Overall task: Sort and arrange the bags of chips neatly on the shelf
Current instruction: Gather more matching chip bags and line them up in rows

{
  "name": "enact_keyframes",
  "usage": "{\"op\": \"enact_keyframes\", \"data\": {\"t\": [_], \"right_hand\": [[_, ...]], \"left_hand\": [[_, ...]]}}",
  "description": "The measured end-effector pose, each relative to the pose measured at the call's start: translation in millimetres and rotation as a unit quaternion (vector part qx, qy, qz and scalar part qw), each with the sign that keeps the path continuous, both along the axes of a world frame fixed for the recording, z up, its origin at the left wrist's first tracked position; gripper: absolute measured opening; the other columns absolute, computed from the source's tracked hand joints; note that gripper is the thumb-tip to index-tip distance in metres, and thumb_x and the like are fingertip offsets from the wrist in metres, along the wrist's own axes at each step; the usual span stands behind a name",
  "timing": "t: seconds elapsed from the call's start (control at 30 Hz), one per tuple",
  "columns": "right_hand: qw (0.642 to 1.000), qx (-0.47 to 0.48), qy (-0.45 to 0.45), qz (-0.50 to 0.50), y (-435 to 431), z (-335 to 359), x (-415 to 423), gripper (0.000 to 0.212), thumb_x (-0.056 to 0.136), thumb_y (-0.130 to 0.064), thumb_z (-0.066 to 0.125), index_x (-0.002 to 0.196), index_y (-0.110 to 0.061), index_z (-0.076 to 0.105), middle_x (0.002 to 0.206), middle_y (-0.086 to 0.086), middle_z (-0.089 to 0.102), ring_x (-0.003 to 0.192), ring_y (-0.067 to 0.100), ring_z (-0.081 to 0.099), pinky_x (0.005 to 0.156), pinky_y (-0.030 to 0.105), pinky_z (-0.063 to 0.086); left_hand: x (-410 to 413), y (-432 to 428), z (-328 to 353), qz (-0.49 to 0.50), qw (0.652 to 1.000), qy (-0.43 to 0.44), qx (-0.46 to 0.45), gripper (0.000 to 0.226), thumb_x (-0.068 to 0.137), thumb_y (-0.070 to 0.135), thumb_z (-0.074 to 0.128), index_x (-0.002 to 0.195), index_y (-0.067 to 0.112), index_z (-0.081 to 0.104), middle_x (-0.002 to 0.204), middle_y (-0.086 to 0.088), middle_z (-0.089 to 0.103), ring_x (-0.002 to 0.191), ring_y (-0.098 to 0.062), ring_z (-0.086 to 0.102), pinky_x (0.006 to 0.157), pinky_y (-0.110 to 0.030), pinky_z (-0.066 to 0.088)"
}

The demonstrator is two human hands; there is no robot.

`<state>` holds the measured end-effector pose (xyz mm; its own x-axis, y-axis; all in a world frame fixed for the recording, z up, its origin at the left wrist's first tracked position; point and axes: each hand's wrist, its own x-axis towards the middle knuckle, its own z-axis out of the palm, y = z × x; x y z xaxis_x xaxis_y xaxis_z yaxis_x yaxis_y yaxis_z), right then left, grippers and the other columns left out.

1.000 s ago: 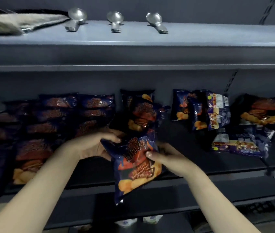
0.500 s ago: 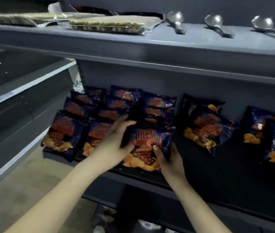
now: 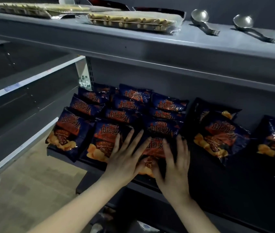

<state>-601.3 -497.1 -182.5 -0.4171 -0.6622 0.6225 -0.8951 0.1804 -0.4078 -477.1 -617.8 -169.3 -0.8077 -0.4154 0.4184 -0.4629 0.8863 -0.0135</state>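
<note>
Several dark blue chip bags with orange print lie in overlapping rows at the left end of the dark shelf (image 3: 205, 185). The front bag of the third row (image 3: 155, 147) lies flat near the shelf's edge. My left hand (image 3: 126, 157) presses on its left part with fingers straight and spread. My right hand (image 3: 175, 163) rests flat on its right part, fingers also straight. The neighbouring front bag (image 3: 102, 140) is partly under my left fingers. Two loose bags (image 3: 220, 133) lie tilted to the right, and another bag (image 3: 274, 140) lies further right.
The upper shelf (image 3: 167, 46) juts out overhead and carries packs of wafer sticks (image 3: 130, 21) and metal ladles (image 3: 202, 21). A second shelving unit with white-edged boards (image 3: 29, 79) stands to the left. Beige floor (image 3: 24, 190) shows below left.
The bag I held by its sides now lies flat at the front of the third row. Both hands have let go of it and lie flat on top. The view has closed in.
</note>
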Motion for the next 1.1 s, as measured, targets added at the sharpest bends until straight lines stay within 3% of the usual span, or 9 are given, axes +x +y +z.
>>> {"op": "enact_keyframes", "data": {"t": [0.1, 0.2, 0.7, 0.97, 1.1], "right_hand": [[0.996, 0.093, -0.003, -0.003, -2.0, -4.3, -0.2, 0.061, 0.093, -0.060, 0.026, 0.148, -0.041, 0.008, 0.159, 0.000, -0.007, 0.145, 0.030, -0.010, 0.110, 0.062, 0.010], [0.992, 0.123, -0.012, -0.022, -4.0, -5.0, -1.8, 0.058, 0.093, -0.063, 0.014, 0.147, -0.044, 0.003, 0.159, -0.003, -0.010, 0.145, 0.028, -0.013, 0.110, 0.060, 0.008], [0.991, 0.130, -0.002, -0.040, -6.8, -9.7, -2.2, 0.060, 0.093, -0.055, 0.032, 0.148, -0.037, 0.015, 0.159, 0.002, -0.002, 0.145, 0.031, -0.008, 0.110, 0.058, 0.011], [0.989, 0.138, 0.007, -0.049, -4.6, -8.0, -0.6, 0.063, 0.093, -0.056, 0.029, 0.148, -0.040, 0.006, 0.159, 0.000, -0.008, 0.145, 0.032, -0.010, 0.111, 0.061, 0.008], [0.994, 0.105, 0.022, -0.037, 2.5, -2.9, 3.4, 0.061, 0.094, -0.058, 0.024, 0.149, -0.036, 0.011, 0.159, 0.002, -0.002, 0.145, 0.034, -0.004, 0.110, 0.065, 0.008]], "left_hand": [[-8.4, -2.8, -4.9, 0.019, 1.000, -0.012, 0.006, 0.058, 0.098, 0.053, 0.012, 0.148, 0.025, 0.017, 0.154, -0.005, 0.024, 0.142, -0.025, 0.016, 0.115, -0.046, 0.000], [-15.3, -5.7, -10.5, 0.033, 0.999, -0.017, 0.010, 0.058, 0.098, 0.053, 0.011, 0.149, 0.025, 0.017, 0.155, -0.004, 0.021, 0.142, -0.024, 0.015, 0.116, -0.046, -0.001], [-16.3, -8.7, -14.8, 0.017, 1.000, 0.014, 0.011, 0.056, 0.099, 0.053, 0.013, 0.149, 0.028, 0.008, 0.156, -0.002, 0.016, 0.143, -0.021, 0.013, 0.116, -0.045, 0.000], [-13.5, -6.2, -12.8, 0.032, 0.999, 0.019, -0.011, 0.058, 0.099, 0.053, 0.011, 0.150, 0.026, 0.007, 0.156, -0.002, 0.013, 0.145, -0.021, 0.008, 0.116, -0.045, -0.004], [-7.0, 1.0, -7.8, 0.030, 0.999, 0.014, -0.017, 0.062, 0.097, 0.056, 0.013, 0.150, 0.023, 0.007, 0.156, -0.005, 0.016, 0.145, -0.021, 0.004, 0.117, -0.044, -0.004]]}}
